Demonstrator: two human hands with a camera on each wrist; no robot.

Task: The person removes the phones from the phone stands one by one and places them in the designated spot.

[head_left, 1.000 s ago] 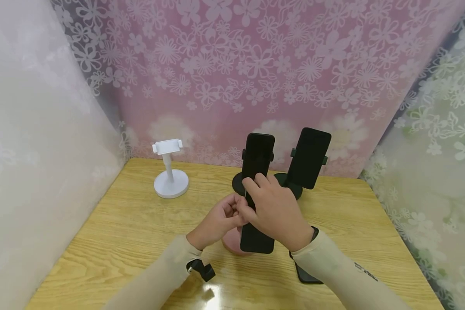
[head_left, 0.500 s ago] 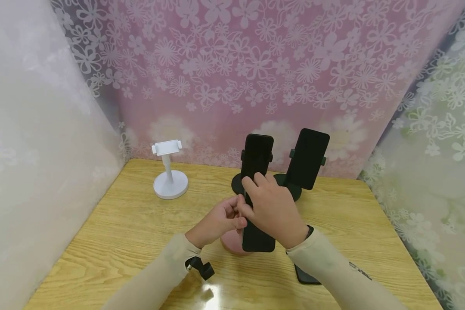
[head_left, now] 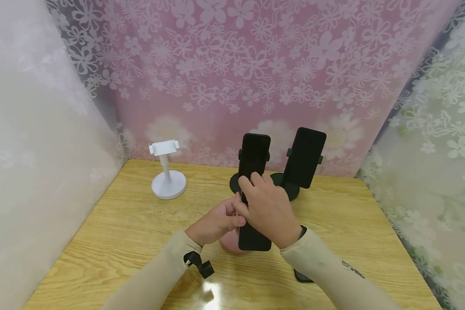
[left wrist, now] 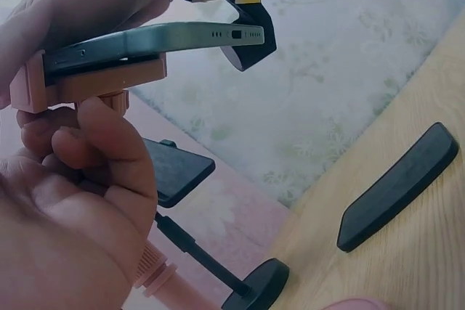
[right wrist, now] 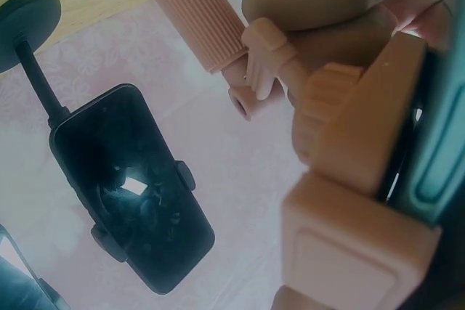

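Note:
In the head view a dark smartphone point(head_left: 254, 237) sits at the pink phone stand, whose round base point(head_left: 229, 242) shows below my hands. My left hand point(head_left: 215, 221) has its fingers curled behind the stand's pink clamp point(left wrist: 109, 81), under the phone in the left wrist view. Across the phone's upper part lies my right hand point(head_left: 269, 206), gripping phone and clamp together, thumb at the left edge. The right wrist view shows the pink clamp arm point(right wrist: 341, 245) against the phone's teal side and the ribbed pink stem point(right wrist: 192, 12). Right fingertips are partly hidden.
Behind the hands stand a black stand holding a phone point(head_left: 255, 150) and a dark green stand holding a phone point(head_left: 306, 157). A white phone stand point(head_left: 168, 185) is at back left. Another phone point(left wrist: 399, 186) lies flat on the wooden table, partly under my right forearm.
The phone's lower end swings slightly against the hands, while both hands stay at the clamp. The whole head view shifts a little.

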